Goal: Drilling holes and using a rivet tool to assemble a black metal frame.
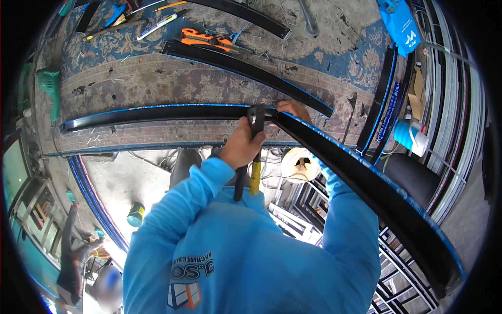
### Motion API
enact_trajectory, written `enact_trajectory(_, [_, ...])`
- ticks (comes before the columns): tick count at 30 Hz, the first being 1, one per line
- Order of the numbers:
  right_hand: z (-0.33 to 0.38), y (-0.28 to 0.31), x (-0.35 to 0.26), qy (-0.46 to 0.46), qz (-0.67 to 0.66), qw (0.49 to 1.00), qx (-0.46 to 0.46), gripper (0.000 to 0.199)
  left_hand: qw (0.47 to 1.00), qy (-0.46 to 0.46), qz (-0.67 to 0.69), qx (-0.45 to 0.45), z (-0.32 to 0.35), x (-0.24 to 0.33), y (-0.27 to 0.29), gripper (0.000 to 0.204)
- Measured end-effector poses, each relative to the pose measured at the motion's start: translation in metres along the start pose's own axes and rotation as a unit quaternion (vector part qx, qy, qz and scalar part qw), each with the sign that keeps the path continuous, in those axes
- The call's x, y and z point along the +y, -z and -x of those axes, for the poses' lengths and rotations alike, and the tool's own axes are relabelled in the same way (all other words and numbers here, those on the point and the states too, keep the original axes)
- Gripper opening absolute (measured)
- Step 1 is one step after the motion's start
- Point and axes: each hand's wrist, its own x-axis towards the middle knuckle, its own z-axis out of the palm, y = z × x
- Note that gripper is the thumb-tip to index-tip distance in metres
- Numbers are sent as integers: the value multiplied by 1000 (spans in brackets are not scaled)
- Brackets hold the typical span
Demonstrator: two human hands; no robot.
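Observation:
My left hand (242,145) is closed around a hammer (255,121), its dark head up against the joint of two black metal profiles and its yellow-banded handle hanging down. A dark bar (240,183) also sticks out below that hand; its kind I cannot make out. One profile (157,113) lies along the near edge of the carpeted table. The other profile (361,163) slants from the joint toward the lower right, over my right forearm. Both carry blue film along an edge. My right hand (295,109) grips this slanting profile near the joint, partly hidden behind it.
On the carpeted table (130,89) lie further black profiles (246,73), orange-handled cutters (204,40), a marker (159,26) and scattered screws. A green power drill (48,86) stands at the left edge. A blue bag (400,26) and long metal bars (449,104) are at right.

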Motion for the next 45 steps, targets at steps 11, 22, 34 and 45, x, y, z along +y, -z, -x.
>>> enact_trajectory(11, [-6,4,2,33,12,999,10,32,998,7,57,23,-4,-8,-15,31])
enact_trajectory(22, [-4,9,13,39,-24,999,-22,29,999,28,32,30,2,4,-18,36])
enact_trajectory(34, [-2,6,13,20,-1,999,-34,28,999,33,21,-16,2,22,-13,43])
enact_trajectory(45, [6,2,14,-1,35,999,-23,31,948,203,243,-33,0,-1,-47,26])
